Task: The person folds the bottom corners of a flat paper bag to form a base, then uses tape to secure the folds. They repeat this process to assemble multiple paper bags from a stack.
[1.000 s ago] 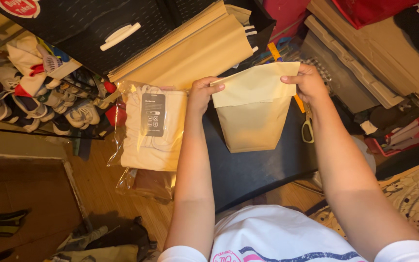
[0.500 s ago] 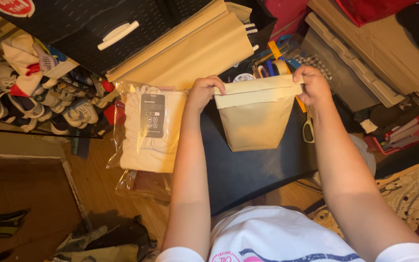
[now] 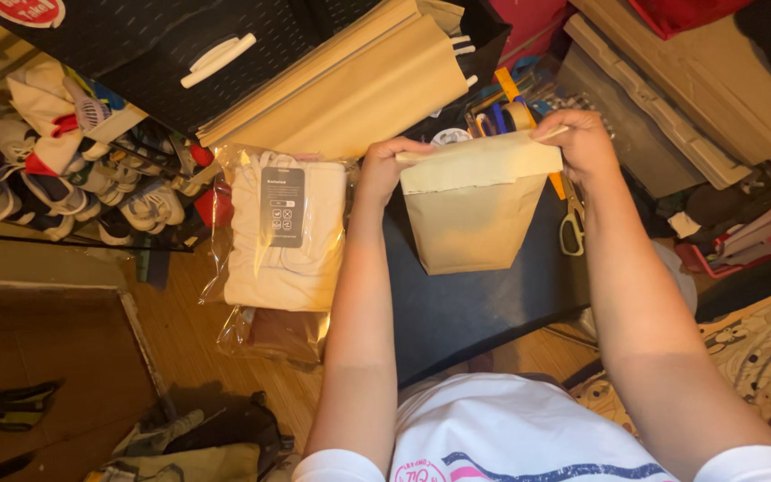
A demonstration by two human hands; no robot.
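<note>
A tan paper mailer envelope (image 3: 475,210) lies on a dark tabletop (image 3: 484,312), held at its far edge by both hands. It is one flat, matte, kraft-coloured pouch, upright as the person sees it, with its top flap folded down toward the near side; the flap forms a paler band with a slightly ragged lower edge across the top third. The body below narrows a little toward its near end and shows soft creases.

The left hand (image 3: 385,170) grips the flap's left corner, fingers curled over the fold. The right hand (image 3: 582,143) pinches the flap's right corner between thumb and fingers. Both hands are closed on the envelope.

Just left of the left forearm lies one clear plastic bag (image 3: 278,236) holding a folded cream garment, with one dark rectangular card showing on its face. A second clear bag (image 3: 274,335) with something brown inside peeks out at its near edge. Far from these, a stack of flat tan envelopes (image 3: 359,89) leans against a black drawer unit (image 3: 162,45) with one white handle. One pair of scissors (image 3: 571,223) with pale handles lies just right of the held envelope, touching the tabletop. At the far left, a rack (image 3: 55,178) holds several shoes, too jumbled to count. Wooden floor (image 3: 180,357) shows at the near left.
</note>
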